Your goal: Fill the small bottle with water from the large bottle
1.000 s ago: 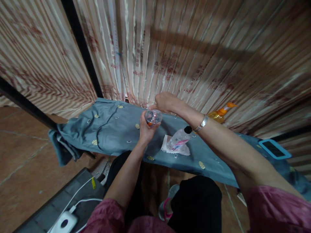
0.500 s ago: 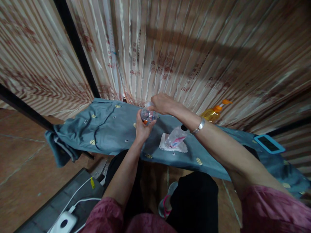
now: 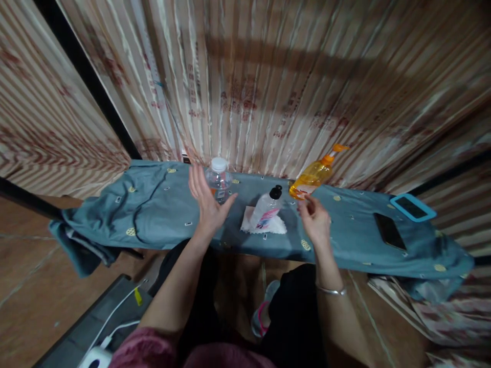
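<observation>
On the blue cloth [image 3: 161,204], both hands, left [image 3: 207,202] and right [image 3: 316,220], hover empty beside unreadable-labelled bottles [image 3: 218,179].

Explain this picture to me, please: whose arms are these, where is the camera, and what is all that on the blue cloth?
The camera sits on a person's head and looks down, so the two arms are that person's own. The left hand is open beside a small clear bottle with a white cap, which stands upright on a bench draped in blue-grey cloth. The right hand hangs over the cloth, fingers loosely curled, holding nothing. Between the hands a clear bottle with a black cap stands on a white napkin. Behind it an orange pump bottle leans at a striped curtain. Further right lie a dark phone and a blue-framed one.
</observation>
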A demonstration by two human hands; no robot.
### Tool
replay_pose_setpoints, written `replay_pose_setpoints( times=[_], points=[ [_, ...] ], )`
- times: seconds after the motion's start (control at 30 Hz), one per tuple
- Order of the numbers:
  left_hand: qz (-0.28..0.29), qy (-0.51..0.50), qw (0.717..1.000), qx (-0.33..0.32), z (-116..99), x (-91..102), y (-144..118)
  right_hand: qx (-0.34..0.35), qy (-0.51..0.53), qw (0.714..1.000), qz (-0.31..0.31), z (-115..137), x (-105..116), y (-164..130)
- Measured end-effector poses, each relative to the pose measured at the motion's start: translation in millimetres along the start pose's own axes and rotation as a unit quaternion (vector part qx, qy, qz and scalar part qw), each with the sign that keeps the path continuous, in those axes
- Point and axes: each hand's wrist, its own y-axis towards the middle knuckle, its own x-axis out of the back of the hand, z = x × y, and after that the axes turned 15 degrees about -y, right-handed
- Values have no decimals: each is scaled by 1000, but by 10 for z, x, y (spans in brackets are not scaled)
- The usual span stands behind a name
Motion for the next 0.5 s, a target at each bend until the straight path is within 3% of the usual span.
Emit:
replay_pose_setpoints(
  times=[0.1, 0.2, 0.33, 0.5],
  points=[
    [81, -7, 997, -14, -114, -169, -168, -29, -73, 994, 79, -336, -423, -4],
    [152, -68, 983, 81, -62, -476, -356, -1, -104, 983, 154, -443, -737, -12],
    [181, -148, 942, 239, 74, -867, -479, 38, -129, 968, 212, -454, -976, -55],
    [176, -159, 923, 303, 73, -1038, -448, 40, -106, 968, 224, -460, -1119, -111]
  ],
)
